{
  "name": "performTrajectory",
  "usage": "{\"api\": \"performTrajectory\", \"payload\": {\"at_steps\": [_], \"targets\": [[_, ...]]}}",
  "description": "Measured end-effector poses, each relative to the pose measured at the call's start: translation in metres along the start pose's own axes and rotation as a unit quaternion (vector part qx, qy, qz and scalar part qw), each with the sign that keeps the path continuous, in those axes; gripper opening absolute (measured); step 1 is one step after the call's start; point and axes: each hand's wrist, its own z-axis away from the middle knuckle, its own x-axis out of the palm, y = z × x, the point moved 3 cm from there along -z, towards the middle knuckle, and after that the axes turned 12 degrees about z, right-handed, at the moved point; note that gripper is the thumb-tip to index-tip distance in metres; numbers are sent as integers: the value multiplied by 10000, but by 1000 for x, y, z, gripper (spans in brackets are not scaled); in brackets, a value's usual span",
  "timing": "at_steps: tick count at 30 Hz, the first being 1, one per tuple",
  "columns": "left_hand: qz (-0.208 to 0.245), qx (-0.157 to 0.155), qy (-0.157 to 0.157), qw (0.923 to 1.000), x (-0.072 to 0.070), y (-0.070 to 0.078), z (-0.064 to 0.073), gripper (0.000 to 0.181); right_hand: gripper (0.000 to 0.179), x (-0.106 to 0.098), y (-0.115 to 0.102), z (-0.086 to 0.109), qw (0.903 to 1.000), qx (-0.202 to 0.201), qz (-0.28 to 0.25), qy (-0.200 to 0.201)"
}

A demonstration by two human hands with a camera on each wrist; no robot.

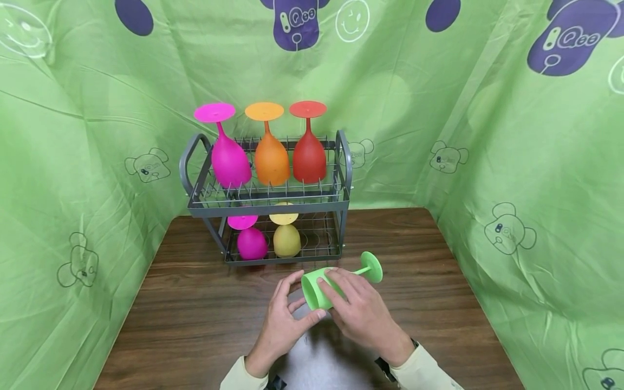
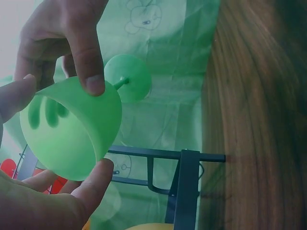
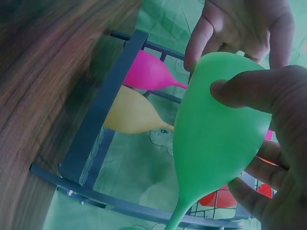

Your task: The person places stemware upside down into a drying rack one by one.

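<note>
A light green plastic wine glass [image 1: 324, 290] lies tilted on its side over the table's front half, its mouth facing left and its round foot [image 1: 372, 267] to the right. My right hand [image 1: 361, 303] grips the bowl, thumb on one side and fingers on the other, as the right wrist view shows. At the mouth, my left hand [image 1: 283, 322] holds the rim between thumb and fingertips. Through the translucent bowl [image 2: 72, 129], finger shadows show in the left wrist view.
Behind the hands stands a two-tier grey dish rack [image 1: 268, 208]. Upside down on top are magenta [image 1: 231, 162], orange [image 1: 271, 160] and red [image 1: 309, 157] glasses. Below sit a magenta [image 1: 252, 244] and a yellow glass [image 1: 286, 241]. Green cloth [image 1: 390, 108] surrounds the wooden table [image 1: 195, 319].
</note>
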Motion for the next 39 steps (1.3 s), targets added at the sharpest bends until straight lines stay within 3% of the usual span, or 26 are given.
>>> {"api": "performTrajectory", "payload": {"at_steps": [8, 14, 20, 24, 27, 32, 36, 39], "targets": [[-26, -41, 85, 10000, 0, -2, 1, 79, 78, 2, -4, 2, 9998, -14, 74, -167], [64, -22, 187, 9998, 0, -1, 1, 78, 80, 0, -2, 0, 9999, 52, -125, -16], [110, -12, 246, 9996, -3, -2, 0, 78, 85, -2, 3, 1, 9978, 357, -559, 70], [132, 5, 333, 9994, -6, -3, 1, 79, 83, -4, 6, 4, 9883, 849, -1262, 73], [174, 48, 421, 9989, -8, -4, 2, 80, 80, -4, 9, 8, 9718, 1316, -1953, 106], [325, 120, 484, 9982, -10, -4, 2, 80, 74, 2, 15, 19, 9357, 2249, -2713, 169], [479, 107, 533, 9974, -10, -5, 2, 81, 68, 8, 19, 27, 8923, 3021, -3344, 267], [785, 101, 567, 9952, -9, -4, 1, 82, 62, 11, 20, 30, 8487, 3496, -3956, 328]]}}
